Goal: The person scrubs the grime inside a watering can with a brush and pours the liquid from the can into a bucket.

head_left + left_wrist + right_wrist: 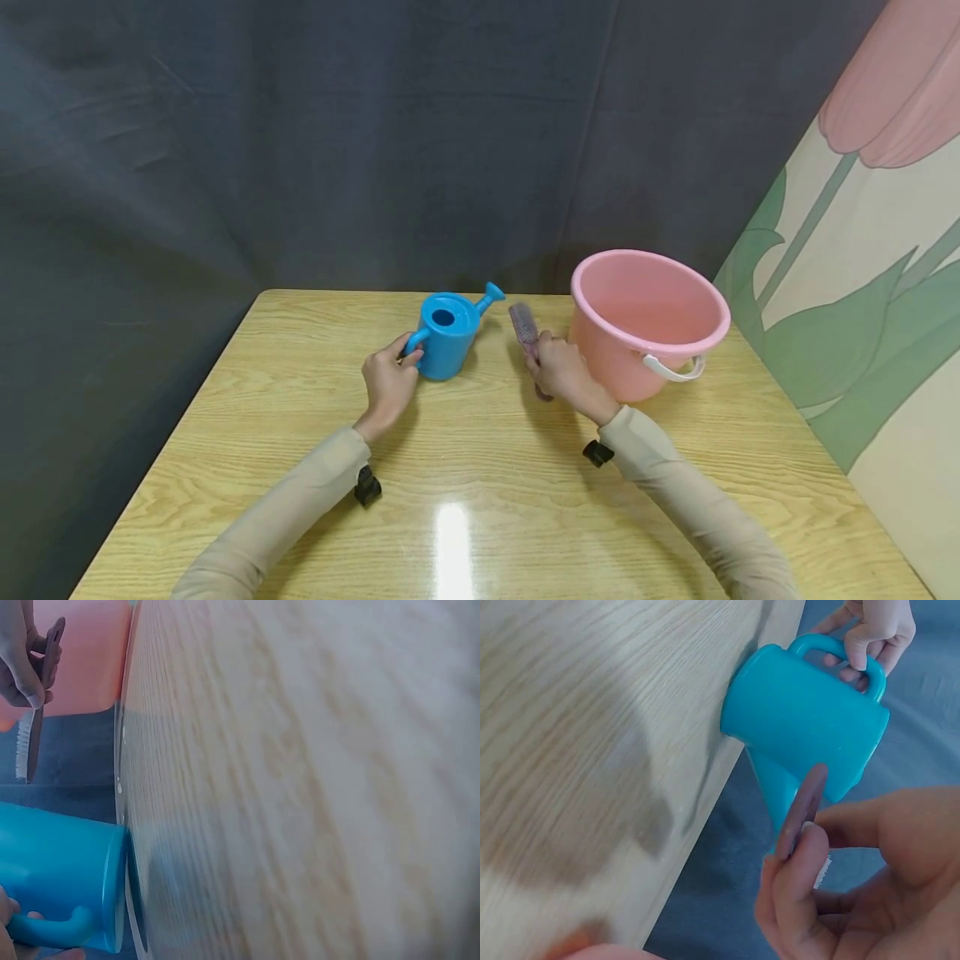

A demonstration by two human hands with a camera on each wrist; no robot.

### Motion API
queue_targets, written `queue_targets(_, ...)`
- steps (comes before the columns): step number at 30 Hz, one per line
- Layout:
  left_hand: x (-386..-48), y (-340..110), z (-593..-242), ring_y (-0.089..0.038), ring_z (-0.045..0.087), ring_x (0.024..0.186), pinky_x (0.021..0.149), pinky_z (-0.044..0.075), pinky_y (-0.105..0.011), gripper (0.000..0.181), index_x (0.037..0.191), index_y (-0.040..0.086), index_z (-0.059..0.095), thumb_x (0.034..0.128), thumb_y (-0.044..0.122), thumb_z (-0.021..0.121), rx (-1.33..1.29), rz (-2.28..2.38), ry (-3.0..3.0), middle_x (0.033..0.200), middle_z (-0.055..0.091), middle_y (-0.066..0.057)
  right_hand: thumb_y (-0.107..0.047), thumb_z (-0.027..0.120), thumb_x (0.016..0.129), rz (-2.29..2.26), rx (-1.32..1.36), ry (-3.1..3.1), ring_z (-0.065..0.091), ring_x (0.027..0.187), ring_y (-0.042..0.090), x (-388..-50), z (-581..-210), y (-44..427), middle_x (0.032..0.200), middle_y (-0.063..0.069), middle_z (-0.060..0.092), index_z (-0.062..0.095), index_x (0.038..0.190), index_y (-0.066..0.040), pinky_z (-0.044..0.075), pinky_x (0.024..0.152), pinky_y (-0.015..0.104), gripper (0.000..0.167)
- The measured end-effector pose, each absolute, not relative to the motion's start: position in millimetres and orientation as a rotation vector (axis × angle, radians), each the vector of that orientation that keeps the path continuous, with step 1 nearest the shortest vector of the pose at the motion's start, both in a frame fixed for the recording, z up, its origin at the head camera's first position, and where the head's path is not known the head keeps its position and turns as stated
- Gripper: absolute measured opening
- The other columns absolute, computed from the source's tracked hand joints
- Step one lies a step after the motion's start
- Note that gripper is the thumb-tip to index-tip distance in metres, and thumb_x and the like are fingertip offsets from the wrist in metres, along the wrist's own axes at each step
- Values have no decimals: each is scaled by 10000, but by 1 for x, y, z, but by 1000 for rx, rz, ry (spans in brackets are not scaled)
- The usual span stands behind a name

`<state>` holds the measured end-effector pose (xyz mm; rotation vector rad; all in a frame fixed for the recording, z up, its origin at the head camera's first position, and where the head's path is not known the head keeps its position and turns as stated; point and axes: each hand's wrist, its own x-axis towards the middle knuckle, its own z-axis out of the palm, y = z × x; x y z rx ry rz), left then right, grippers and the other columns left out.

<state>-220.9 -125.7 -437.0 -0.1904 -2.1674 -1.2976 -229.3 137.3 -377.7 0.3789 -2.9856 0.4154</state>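
Plainly, from the head view, the left hand (389,382) grasps the blue watering can (447,343) by its handle (417,337), toward the far side of the desk (300,400), while the right hand (567,369) grips the purplish hairbrush (522,322) between can and pink bucket (615,367). In the left wrist view the hairbrush is clear of the desk, bristles facing up; whether the watering can's base touches, I cannot tell. The right wrist view shows thumb and fingers pinching the hairbrush; I'd judge a firm pinch and a level watering can best, steering the hairbrush clear of spout (489,297) and bucket
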Motion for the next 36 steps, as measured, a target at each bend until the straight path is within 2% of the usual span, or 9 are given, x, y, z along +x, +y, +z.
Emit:
queue_targets(4,-221,-126,-437,-279,720,917,820,571,-466,178,1063,-8,740,888,-21,714,-184,-1294,-2178,936,747,-138,-224,625,975,435,384,-3033,621,648,320,-234,-378,139,788,188,596,565,979,117,539,537,411,346)
queue_targets(10,-220,-127,-438,-289,723,899,800,577,-474,174,1055,-18,737,883,-33,712,-202,-1283,-2170,920,745,-144,-189,635,964,416,400,-3057,621,624,322,-240,-382,142,721,162,572,569,910,103,538,538,408,305)
queue_targets(16,-220,-127,-438,-282,724,895,778,585,-459,161,1047,-14,733,887,-19,717,-261,-1234,-2178,925,746,-135,-175,628,966,472,403,-3115,595,571,249,-245,-390,144,747,134,571,589,908,77,498,466,320,262)
queue_targets(24,-220,-128,-438,-298,722,897,772,584,-473,160,1048,-25,727,888,-26,713,-306,-1227,-2167,936,744,-150,-179,634,947,403,422,-3115,599,670,308,-251,-402,145,786,161,583,590,825,38,527,586,427,253)
queue_targets(33,-219,-127,-438,-303,720,904,791,580,-470,223,1113,-29,721,891,-12,716,-278,-1241,-2181,965,741,-156,-198,616,955,376,376,-3187,625,736,338,-256,-414,146,829,199,603,599,955,101,544,631,460,300)
queue_targets(36,-220,-128,-439,-301,719,909,794,579,-472,225,1119,-21,721,894,-11,713,-282,-1247,-2181,971,742,-152,-190,614,945,359,373,-3213,623,755,336,-257,-415,145,845,202,604,605,952,96,542,657,480,286)
